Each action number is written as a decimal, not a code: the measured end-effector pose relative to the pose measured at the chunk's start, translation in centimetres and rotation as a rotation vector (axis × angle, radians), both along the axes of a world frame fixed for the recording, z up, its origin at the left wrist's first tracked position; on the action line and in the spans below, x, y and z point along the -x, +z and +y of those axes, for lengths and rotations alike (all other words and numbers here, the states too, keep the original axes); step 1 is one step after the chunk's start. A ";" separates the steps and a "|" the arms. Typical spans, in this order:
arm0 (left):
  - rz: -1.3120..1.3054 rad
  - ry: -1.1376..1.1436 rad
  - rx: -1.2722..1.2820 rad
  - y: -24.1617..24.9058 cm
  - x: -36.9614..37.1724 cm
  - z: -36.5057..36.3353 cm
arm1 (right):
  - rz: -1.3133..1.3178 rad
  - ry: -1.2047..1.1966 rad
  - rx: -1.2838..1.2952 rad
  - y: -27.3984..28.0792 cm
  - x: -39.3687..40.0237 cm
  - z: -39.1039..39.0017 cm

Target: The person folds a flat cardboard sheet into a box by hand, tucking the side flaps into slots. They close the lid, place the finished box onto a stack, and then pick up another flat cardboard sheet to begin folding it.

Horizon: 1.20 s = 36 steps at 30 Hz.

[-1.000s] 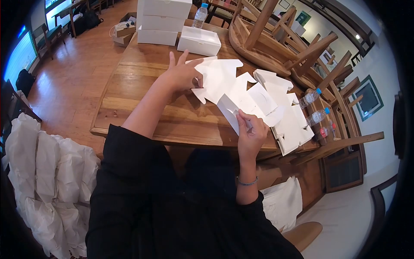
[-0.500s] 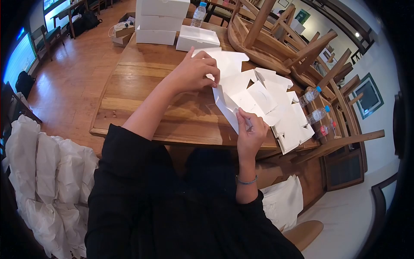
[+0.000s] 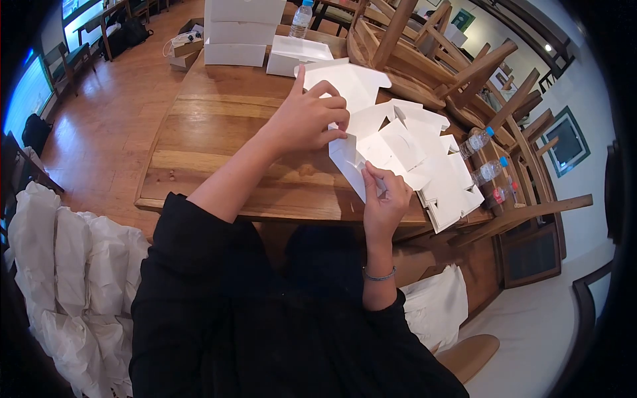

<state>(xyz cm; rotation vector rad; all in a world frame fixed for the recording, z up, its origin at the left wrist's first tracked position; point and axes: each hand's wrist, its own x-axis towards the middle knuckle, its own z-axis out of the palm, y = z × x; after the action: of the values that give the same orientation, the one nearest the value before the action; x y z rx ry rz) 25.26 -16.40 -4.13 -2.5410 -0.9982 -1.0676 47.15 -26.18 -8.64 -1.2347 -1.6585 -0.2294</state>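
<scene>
White cardboard sheet (image 3: pixel 366 125), creased and partly folded, lying on the wooden counter (image 3: pixel 219 132) between and beyond the two hands. The right hand (image 3: pixel 387 199) pinches the near end of a raised flap (image 3: pixel 345 156) between thumb and forefinger. The left hand (image 3: pixel 310 119) has one finger lifted and the others curled, its thumb at the flap's other end; whether these fingers pinch the card cannot be told. To the right of the right hand lies a pile of flat white blanks (image 3: pixel 458 186), with three plastic bottles (image 3: pixel 489 172) beyond it. Past the left hand stand a single white box (image 3: pixel 298 54), a stack of white boxes (image 3: pixel 242 33) and a blue-capped bottle (image 3: pixel 301 21). A bracelet (image 3: pixel 380 276) circles the wrist below the right hand.
</scene>
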 end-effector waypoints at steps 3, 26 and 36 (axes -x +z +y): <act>0.001 -0.012 -0.122 -0.4 -1.0 -0.2 | 0.005 0.013 -0.013 0.0 0.0 0.0; 0.258 -0.112 -0.241 -0.6 -4.6 -3.9 | 0.296 0.134 -0.213 -1.0 -2.5 1.1; 0.065 -0.247 -0.037 -0.2 -1.7 -1.1 | 1.192 0.330 0.561 0.0 -14.3 9.1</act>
<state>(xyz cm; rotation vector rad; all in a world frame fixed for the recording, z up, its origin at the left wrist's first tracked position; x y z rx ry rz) 26.97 -17.46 -4.36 -2.7007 -0.6544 -1.0438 61.48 -17.07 -8.60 -1.0823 -0.8140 1.0509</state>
